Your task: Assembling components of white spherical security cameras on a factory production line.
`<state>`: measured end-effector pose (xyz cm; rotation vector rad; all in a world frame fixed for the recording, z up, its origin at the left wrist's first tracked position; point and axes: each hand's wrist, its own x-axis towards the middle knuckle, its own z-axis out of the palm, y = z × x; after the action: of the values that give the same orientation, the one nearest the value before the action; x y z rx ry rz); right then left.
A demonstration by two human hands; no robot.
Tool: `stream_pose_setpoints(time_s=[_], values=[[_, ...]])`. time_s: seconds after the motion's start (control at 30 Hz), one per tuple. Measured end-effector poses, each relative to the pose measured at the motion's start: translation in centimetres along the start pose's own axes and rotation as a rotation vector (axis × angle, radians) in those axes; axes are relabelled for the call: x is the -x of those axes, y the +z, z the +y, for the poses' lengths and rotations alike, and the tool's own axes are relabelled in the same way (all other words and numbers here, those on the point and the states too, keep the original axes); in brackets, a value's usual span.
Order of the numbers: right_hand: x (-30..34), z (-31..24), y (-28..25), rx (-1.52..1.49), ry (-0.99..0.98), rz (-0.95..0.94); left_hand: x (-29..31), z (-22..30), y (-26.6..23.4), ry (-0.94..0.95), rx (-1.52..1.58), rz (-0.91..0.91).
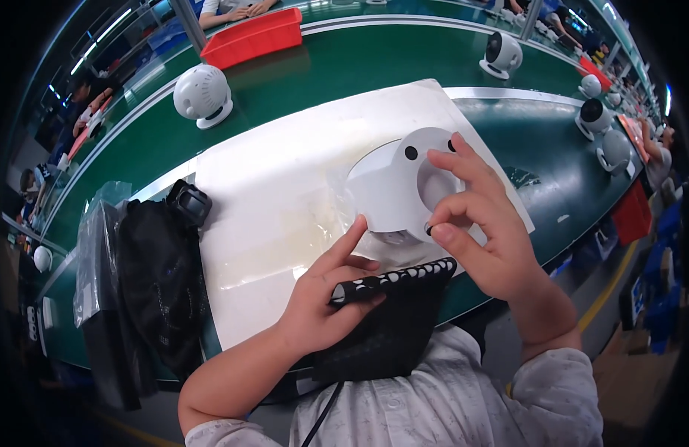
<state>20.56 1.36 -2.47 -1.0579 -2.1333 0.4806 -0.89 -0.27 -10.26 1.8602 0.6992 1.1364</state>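
A white rounded device (381,190) lies on its side on a white board (247,194), its ring-shaped base turned toward me. Black round pads (411,153) sit on that base. At the base's lower edge, my right hand (493,231) pinches a small black pad (429,229) between thumb and forefinger; whether the pad is stuck down I cannot tell. Its other fingers rest at the base's upper right. My left hand (326,298) grips a black sheet of round pads (396,280), bent over along its top edge. The left forefinger stretches up to the device's lower left side.
Left of the board lie a black mesh bag (162,276), a small black device (189,203) and clear plastic wrapping (98,246). Beyond, white round devices (203,93) stand on the green conveyor (344,59), near a red bin (253,37). Other people sit across and along the line.
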Motion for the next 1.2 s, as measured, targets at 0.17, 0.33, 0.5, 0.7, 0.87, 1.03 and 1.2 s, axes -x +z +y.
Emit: stream_pose_setpoints(time_s=[0.17, 0.33, 0.5, 0.7, 0.87, 1.03, 1.2], values=[[1.4, -1.5, -0.3, 0.534, -0.154, 0.026, 0.0, 0.3, 0.1, -0.046, 0.061, 0.029], [2.5, -3.0, -0.1, 0.710, -0.148, -0.071, 0.2, 0.3, 0.0, -0.022, 0.022, 0.021], [2.4, -2.6, 1.5, 0.325, -0.176, 0.093, 0.3, 0.7, 0.1, 0.094, -0.091, 0.015], [2.5, -3.0, 3.8, 0.231, -0.274, 0.068, 0.5, 1.3, 0.0, 0.126, -0.097, 0.058], [4.6, -0.8, 5.9, 0.308, -0.617, 0.393, 0.5, 1.0, 0.0, 0.051, -0.112, 0.027], [2.4, 2.7, 2.1, 0.066, -0.073, 0.576, 0.5, 1.0, 0.0, 0.059, -0.170, -0.002], [3.1, 3.0, 1.6, -0.047, 0.043, 0.443, 0.4, 0.7, 0.2, -0.020, -0.080, -0.005]])
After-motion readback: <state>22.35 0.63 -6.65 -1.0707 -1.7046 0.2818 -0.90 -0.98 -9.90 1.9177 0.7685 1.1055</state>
